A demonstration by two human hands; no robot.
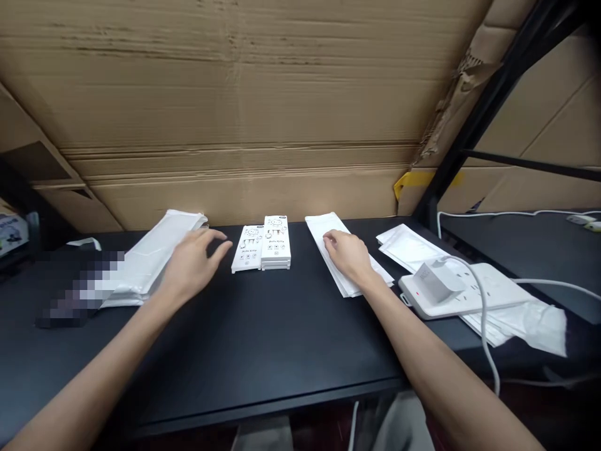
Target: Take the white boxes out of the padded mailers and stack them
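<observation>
My left hand [191, 262] is raised, thumb and fingers apart, holding nothing. It overlaps the right side of a stack of white, plastic-looking packets [149, 254]; whether it touches them I cannot tell. To its right lie slim white Hello Kitty boxes: one box [248, 245] low on the table, and a small stack of boxes [276, 241] beside it. My right hand [346, 252] lies over a pile of flat white sleeves [328, 225], its fingers curled and close together. Anything pinched under those fingertips is hidden.
A white power strip [493, 288] with a plugged-in adapter [436, 282] stands at the right, on more white sleeves [406, 244]. Its white cable [486, 326] loops over the edge of the black table [282, 338]. Cardboard [244, 113] walls the back; a black metal frame [469, 134] rises right.
</observation>
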